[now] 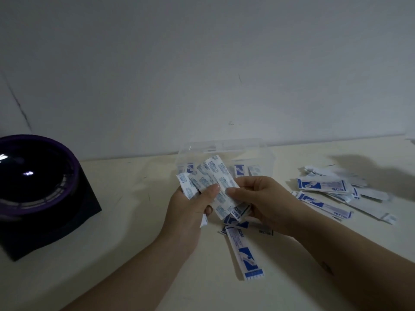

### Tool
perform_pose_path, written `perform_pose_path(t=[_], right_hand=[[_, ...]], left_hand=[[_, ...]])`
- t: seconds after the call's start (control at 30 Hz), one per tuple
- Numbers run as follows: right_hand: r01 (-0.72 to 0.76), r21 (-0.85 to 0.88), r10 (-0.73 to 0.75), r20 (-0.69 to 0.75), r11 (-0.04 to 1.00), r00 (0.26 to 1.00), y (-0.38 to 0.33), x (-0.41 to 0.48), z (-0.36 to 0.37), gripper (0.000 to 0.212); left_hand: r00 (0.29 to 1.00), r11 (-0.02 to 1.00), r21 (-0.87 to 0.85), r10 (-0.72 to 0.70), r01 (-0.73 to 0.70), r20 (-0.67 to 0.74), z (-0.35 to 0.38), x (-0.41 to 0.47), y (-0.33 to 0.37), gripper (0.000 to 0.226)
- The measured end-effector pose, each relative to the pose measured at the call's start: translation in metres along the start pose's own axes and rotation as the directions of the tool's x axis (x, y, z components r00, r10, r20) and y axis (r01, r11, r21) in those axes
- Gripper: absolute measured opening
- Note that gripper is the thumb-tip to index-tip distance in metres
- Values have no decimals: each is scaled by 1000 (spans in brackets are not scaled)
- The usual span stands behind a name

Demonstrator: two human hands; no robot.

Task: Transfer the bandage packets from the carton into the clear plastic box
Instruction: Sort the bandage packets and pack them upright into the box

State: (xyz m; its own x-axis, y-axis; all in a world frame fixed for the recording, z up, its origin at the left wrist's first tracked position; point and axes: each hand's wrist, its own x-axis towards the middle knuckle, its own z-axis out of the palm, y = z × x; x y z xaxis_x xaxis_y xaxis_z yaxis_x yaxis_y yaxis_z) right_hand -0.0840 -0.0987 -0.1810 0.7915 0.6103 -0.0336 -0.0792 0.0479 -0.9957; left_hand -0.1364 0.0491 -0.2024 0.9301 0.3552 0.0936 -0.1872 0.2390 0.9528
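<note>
Left grip (pixel 190 209) curled round fanned bundle of bandage packets (pixel 210 178), thumb pressed on top face. Right grip (pixel 262 202) pinches same bundle at lower right edge, thumb tip just beside left thumb. Bundle sticks up and away from both grips, upper ends overlapping near wall of clear plastic box (pixel 224 145). Few packets in box (pixel 239 170). Loose pile (pixel 323 189) on bench (pixel 134 243), right of right grip. More strips (pixel 246 252) lie below hands. Dark purple-rimmed round device (pixel 33 176) far left.
</note>
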Motion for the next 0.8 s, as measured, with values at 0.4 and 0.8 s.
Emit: perform_pose_path(t=[0.4,0.8], right_hand=[[-6,166,17,-67,986,998,-11,-1,-7,18],[-84,10,84,56,996,995,-6,-7,7,10]], left_hand=[[996,999,16,-47,48,-70,-6,6,3,7],[972,970,-177,-130,165,195,3,-4,5,25]])
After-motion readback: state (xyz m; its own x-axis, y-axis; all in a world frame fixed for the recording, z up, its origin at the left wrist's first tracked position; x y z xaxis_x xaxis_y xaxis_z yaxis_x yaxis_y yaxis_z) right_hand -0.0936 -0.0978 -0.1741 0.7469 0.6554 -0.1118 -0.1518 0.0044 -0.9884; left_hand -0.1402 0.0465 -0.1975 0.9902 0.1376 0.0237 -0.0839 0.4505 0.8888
